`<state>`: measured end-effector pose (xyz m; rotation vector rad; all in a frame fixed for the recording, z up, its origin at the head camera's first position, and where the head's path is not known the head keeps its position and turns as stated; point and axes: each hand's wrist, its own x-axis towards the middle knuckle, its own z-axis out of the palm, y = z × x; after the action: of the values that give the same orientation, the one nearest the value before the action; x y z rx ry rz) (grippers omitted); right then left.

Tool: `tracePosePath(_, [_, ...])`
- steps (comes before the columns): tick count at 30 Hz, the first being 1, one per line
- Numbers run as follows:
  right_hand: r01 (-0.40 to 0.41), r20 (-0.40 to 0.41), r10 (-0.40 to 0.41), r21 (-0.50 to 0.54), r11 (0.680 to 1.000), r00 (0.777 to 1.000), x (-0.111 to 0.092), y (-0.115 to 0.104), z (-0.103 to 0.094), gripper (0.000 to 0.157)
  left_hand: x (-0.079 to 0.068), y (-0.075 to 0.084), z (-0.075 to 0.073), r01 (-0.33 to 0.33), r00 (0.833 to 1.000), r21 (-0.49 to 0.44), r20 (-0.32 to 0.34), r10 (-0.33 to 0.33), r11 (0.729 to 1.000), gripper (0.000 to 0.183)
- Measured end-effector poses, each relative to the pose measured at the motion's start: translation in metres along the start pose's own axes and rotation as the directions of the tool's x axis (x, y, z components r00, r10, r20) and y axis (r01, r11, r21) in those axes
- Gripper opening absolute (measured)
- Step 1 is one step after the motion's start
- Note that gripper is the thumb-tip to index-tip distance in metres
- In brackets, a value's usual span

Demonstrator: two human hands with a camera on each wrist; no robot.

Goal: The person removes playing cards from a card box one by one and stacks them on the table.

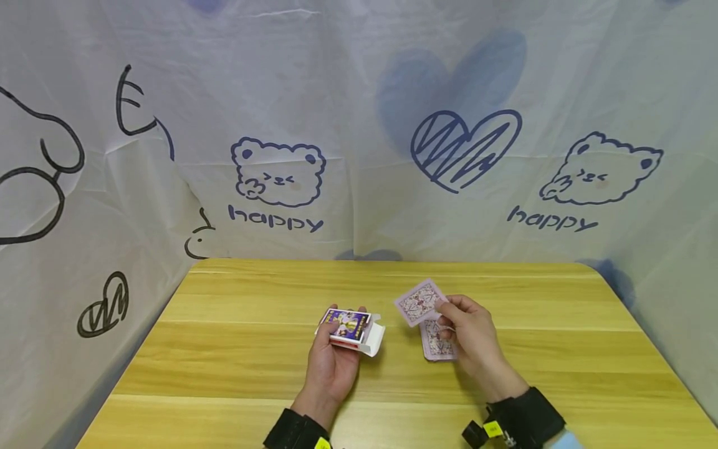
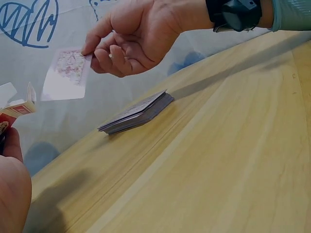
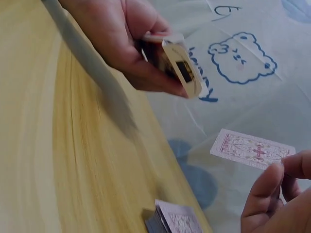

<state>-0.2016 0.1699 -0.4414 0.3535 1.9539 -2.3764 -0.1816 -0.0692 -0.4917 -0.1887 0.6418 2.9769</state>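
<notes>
One playing card [image 1: 419, 302] is pinched between thumb and fingers in my right grip [image 1: 472, 337], patterned back showing, its free part reaching left, clear of the surface [image 1: 235, 374]. Below that grip, partly hidden by card and fingers, a stack of playing cards [image 1: 439, 346] lies on the surface, backs up, nearer to it than to my left grip [image 1: 336, 369]. That left grip, apart from the card, is clamped around a purple-fronted card box [image 1: 350, 324], thumb over the printed face. The box's long axis seems to run crosswise, its open white flap [image 1: 374, 340] at the end facing my right grip; from there it lies leftward and slightly nearer me. Beyond both grips hangs a white cloth [image 1: 359, 93].
</notes>
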Motion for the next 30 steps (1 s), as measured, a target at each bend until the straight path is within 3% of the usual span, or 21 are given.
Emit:
tracePosePath(6, [-0.028, -0.038, 0.027, -0.039, 0.999, 0.999, 0.005, -0.001, -0.005, 0.030, 0.000, 0.000, 0.001, -0.002, 1.000, 0.005, -0.005, 0.002, 1.000, 0.053])
tracePosePath(18, [-0.025, -0.075, 0.024, -0.022, 0.999, 0.997, 0.012, 0.001, -0.014, 0.036, 0.001, -0.002, -0.002, 0.013, 0.999, 0.019, 0.031, -0.014, 1.000, 0.055])
tracePosePath(30, [-0.039, -0.108, 0.033, -0.060, 0.997, 0.994, 0.020, 0.000, -0.021, 0.036, 0.000, -0.003, -0.001, 0.055, 0.998, 0.030, 0.016, -0.056, 0.998, 0.049])
